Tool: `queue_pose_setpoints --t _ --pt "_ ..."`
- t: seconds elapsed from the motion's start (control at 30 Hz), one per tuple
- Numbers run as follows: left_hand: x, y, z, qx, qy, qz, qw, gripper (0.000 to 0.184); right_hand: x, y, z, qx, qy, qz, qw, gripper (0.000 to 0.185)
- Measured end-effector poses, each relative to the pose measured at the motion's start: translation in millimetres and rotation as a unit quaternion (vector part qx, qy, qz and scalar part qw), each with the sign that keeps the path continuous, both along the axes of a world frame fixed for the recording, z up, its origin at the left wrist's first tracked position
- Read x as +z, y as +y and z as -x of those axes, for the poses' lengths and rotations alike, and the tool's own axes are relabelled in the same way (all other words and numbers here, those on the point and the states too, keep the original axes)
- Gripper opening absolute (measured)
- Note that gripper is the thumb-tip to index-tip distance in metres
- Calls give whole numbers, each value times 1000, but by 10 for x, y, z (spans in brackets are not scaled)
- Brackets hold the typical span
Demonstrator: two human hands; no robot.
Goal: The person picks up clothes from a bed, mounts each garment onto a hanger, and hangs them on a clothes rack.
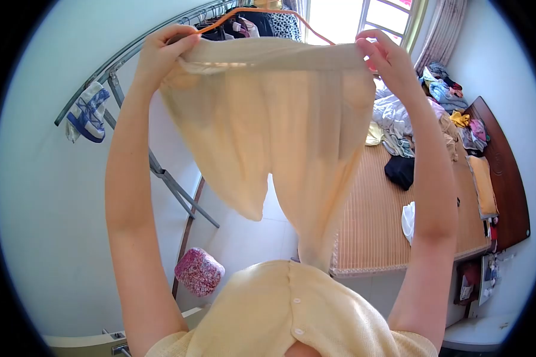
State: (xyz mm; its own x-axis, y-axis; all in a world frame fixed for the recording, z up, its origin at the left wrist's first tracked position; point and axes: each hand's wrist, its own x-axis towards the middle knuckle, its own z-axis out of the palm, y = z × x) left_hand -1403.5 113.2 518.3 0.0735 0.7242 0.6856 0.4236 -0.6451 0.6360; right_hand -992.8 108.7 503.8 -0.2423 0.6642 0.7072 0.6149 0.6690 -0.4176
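Cream trousers [268, 113] hang spread out in front of me at the top centre, their waistband uppermost and both legs hanging down. My left hand [168, 50] pinches the waistband at its left end. At the right end, my right hand [387, 56] holds the other corner between thumb and fingers. An orange hanger [244, 11] shows above and behind the waistband; its lower part is hidden by the cloth, so how it meets the trousers cannot be made out.
Behind on the left, a metal clothes rack [114, 83] carries hung garments [259, 24] and a blue-white cloth [89, 113]. A bed [369, 220] with heaped clothes [393, 116] stands right. A pink patterned stool [199, 272] is on the floor lower left.
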Motion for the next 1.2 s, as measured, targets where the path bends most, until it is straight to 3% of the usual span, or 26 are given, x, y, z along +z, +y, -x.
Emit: queue_pose_setpoints --t 0.1,0.13,0.23,0.37,0.5,0.57,0.73,0.83,0.93,0.97,1.03,1.1,1.17,1.2 --pt "-69 123 264 40 -37 18 998 16 -151 0 185 40 26 125 991 40" --pt "-93 150 324 49 -42 26 998 16 -174 61 201 4 -48 166 985 40" --pt "-125 129 376 77 -35 47 995 17 -440 324 330 92 4 31 995 35" --pt "-633 377 559 100 -42 29 994 13 -669 535 501 27 -52 100 993 34" --pt "-1156 684 729 84 -79 35 993 7 -828 689 804 81 -76 175 978 34" --pt "-1284 875 786 85 -93 33 992 4 -799 783 1007 93 -58 215 970 33" --pt "-1324 1469 1178 61 -126 26 990 5 -747 1292 1490 64 -59 185 979 24" --pt "-1330 1740 1567 93 -102 29 990 14 -606 1605 1880 80 -26 106 991 21" --pt "-1629 2132 1954 102 -207 -66 971 39 -603 2048 2354 90 1 102 991 19" --pt "-1762 2251 2071 33 -309 -1 951 48 -604 2183 2468 85 -1 115 990 19" --pt "-2114 2461 2315 -101 -494 123 855 66 -663 2455 2647 109 8 101 989 19" --pt "-2834 2756 2573 -21 -527 241 815 78 -681 2707 2837 132 23 80 988 20" --pt "-3356 2897 2548 37 -461 267 846 80 -662 2956 2952 143 37 59 987 21" --pt "-3446 2872 2501 44 -469 282 836 79 -650 3120 2995 143 26 58 988 21"
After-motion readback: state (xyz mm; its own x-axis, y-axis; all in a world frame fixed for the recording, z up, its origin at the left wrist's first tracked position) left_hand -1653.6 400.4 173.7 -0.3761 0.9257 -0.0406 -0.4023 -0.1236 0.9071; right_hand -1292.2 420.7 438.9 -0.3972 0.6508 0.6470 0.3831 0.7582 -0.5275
